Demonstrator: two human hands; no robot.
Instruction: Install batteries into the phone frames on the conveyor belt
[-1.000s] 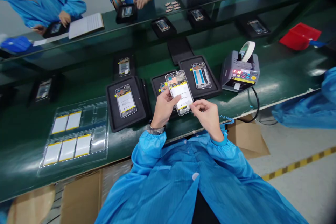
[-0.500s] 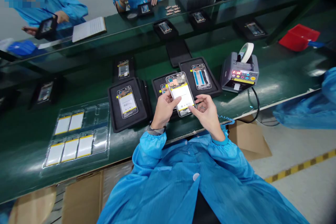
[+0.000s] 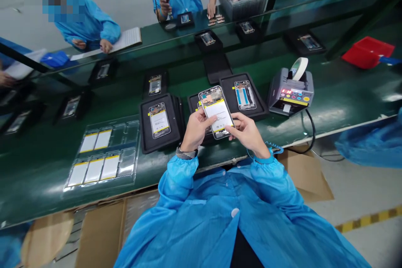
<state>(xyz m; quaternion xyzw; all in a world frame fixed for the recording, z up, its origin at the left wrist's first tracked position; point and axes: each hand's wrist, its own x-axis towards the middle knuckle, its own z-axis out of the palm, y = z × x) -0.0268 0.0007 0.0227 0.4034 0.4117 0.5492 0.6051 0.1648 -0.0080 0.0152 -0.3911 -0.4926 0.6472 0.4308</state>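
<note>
While the front edge of the green bench (image 3: pixel 333 109) is faced by blue-sleeved arms, an open, light-rimmed phone frame (image 3: pixel 216 111) is held tilted above it, between both hands. By the left hand (image 3: pixel 196 130) its left edge is pinched: thumb laid across the face, fingers tucked behind. By the right hand (image 3: pixel 247 133) the lower right corner is pinched, the thumb set on the face; the fingers there are partly hidden. A white rectangular battery with yellow end strips (image 3: pixel 220 112) is seated in the held frame, below copper-toned and dark circuitry.

Behind the hands, a shallow black tray (image 3: pixel 192 101) is partly covered from view. To the left, a clear plastic tray (image 3: pixel 127 132) is occupied by five white, yellow-edged batteries (image 3: pixel 109 166). Nearer the left hand, a stack of black trays (image 3: pixel 146 138) is topped by another frame with a white battery (image 3: pixel 159 120). Just beyond the right hand, a frame with blue strips (image 3: pixel 245 95) is borne by a black square-cornered tray (image 3: pixel 228 83). Farther right, a roll of white tape (image 3: pixel 299 68) is carried by a grey tape dispenser (image 3: pixel 290 96).

Across the bench, a pen-like tool is gripped in a co-worker's hand (image 3: pixel 165 6); small copper-coloured pieces (image 3: pixel 219 21) are touched by the other.
</note>
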